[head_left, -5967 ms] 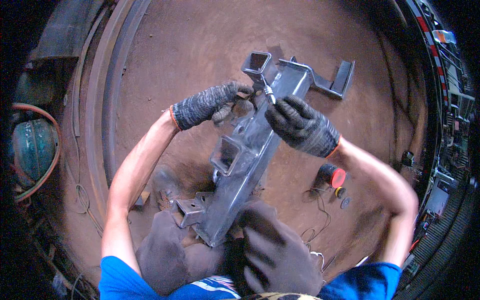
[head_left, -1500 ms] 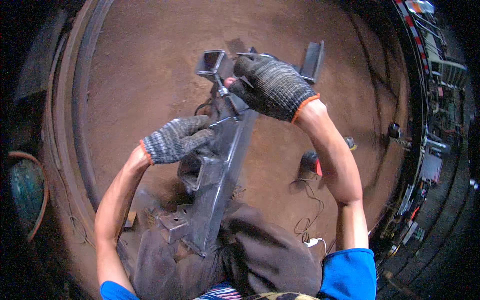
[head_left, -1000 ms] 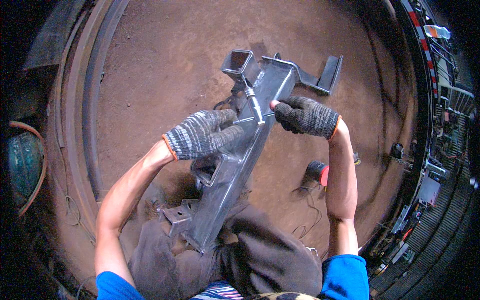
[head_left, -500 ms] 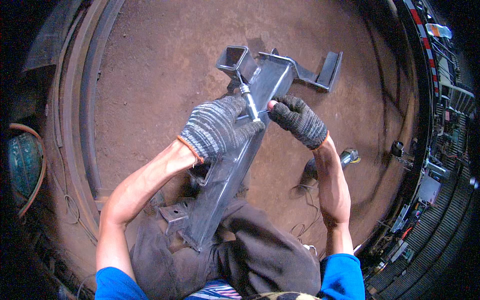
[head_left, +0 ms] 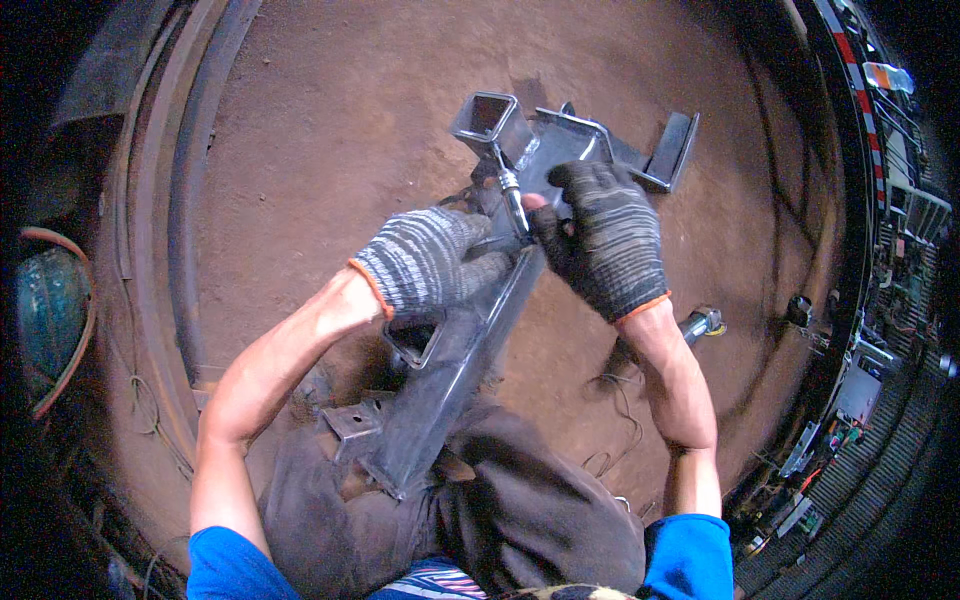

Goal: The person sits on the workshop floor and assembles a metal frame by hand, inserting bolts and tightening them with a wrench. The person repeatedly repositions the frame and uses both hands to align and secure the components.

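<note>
A dark steel weldment slants up from my lap, with a long beam (head_left: pixel 440 375) and a short square tube (head_left: pixel 512 140) near its far end. Beside that tube stands a slim silver T-handle tap wrench (head_left: pixel 514 203), tilted, its thin tip against the steel. My left hand (head_left: pixel 428 258), in a grey striped knit glove, has its fingers closed at the wrench's left side. On the right, my gloved right hand (head_left: pixel 608 245) curls closed with its bare thumb tip by the wrench's near end. The wrench's crossbar is mostly hidden by my fingers.
An angle grinder (head_left: pixel 702 324) lies on the brown floor beyond my right forearm, its cord trailing nearby. Long steel rails (head_left: pixel 190 210) run along the left, next to a teal rounded tank (head_left: pixel 48 315). A bottle (head_left: pixel 888 77) and assorted tools line the right side.
My right hand has turned and closed in toward the wrench from the crossbar's right end. The weldment's far end and the wrench have shifted slightly right.
</note>
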The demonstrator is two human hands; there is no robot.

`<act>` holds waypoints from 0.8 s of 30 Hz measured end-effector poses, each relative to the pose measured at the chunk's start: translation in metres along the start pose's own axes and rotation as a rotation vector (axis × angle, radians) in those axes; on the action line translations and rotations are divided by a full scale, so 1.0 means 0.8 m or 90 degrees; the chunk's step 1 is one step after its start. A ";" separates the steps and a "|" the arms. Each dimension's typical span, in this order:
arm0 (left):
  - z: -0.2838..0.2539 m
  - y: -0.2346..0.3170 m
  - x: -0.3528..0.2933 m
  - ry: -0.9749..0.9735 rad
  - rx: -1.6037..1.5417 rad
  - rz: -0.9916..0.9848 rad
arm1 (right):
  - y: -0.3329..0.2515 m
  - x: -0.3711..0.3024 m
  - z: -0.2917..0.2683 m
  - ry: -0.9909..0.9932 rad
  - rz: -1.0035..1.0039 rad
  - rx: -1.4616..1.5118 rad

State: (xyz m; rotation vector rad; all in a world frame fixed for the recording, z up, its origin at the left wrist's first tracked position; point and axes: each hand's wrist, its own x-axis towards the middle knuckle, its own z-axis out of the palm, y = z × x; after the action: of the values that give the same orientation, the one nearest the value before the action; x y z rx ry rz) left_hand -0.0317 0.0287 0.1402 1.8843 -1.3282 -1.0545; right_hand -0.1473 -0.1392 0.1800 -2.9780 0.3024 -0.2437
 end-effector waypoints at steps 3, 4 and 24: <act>-0.001 -0.019 -0.001 -0.110 -0.088 -0.035 | -0.036 0.018 -0.002 -0.263 0.165 0.114; 0.000 -0.022 -0.002 -0.094 -0.108 -0.027 | -0.040 0.026 0.001 -0.350 0.194 0.112; 0.022 -0.066 0.105 0.348 0.231 0.542 | 0.023 0.016 0.080 -0.375 -0.114 0.073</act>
State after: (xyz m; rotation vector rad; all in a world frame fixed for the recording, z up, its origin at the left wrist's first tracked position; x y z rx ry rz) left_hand -0.0062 -0.0345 0.0653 1.4048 -1.7703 0.1268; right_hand -0.1270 -0.1517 0.1164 -2.7964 -0.0454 0.5698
